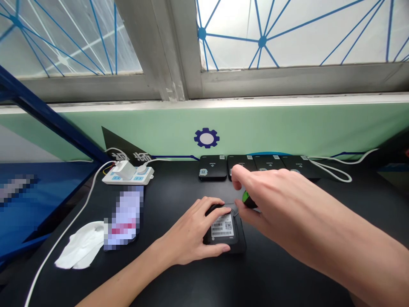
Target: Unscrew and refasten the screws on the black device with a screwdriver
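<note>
A small black box [227, 232] with a white barcode label lies on the black table [281, 273]. My left hand [191, 232] clasps its left side, fingers over the top edge and thumb along the near edge. My right hand [265, 194] reaches in from the right and is closed round a green-and-black tool [247, 199], of which only the handle end shows, just above the box's far right corner. The tool's tip is hidden.
A row of several black boxes [213, 167] stands against the green wall at the back. A white power strip [129, 175] with a plug and white cables sits back left. White gloves [81, 247] and a blurred packet [123, 219] lie to the left.
</note>
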Action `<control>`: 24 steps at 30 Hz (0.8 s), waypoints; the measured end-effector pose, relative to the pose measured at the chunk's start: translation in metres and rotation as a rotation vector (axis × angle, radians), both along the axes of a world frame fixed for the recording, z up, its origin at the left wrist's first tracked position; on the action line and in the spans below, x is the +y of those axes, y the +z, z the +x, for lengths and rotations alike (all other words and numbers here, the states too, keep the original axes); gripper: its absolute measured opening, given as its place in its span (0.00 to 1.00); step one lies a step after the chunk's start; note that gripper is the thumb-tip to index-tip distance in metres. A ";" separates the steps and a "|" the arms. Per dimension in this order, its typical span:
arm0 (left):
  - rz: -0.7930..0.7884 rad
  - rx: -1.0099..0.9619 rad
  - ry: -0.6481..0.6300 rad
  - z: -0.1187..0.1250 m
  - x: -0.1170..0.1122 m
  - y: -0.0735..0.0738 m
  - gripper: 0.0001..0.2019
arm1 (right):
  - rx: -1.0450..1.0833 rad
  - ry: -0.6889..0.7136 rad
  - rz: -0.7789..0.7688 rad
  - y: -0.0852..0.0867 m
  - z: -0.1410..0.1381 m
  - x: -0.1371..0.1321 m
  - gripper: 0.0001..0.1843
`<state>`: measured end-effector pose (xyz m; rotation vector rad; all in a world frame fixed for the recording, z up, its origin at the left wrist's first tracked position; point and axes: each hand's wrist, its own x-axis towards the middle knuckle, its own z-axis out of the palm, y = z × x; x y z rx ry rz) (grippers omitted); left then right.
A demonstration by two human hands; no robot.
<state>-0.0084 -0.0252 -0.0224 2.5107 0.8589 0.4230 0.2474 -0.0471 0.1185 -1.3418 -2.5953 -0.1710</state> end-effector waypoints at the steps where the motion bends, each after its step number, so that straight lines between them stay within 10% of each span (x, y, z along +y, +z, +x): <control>1: 0.001 -0.002 0.002 0.000 0.000 0.001 0.34 | -0.005 0.010 0.001 -0.001 0.000 -0.001 0.08; 24: -0.002 -0.011 -0.003 0.000 0.000 0.001 0.33 | 0.035 0.009 0.025 0.003 0.002 0.002 0.11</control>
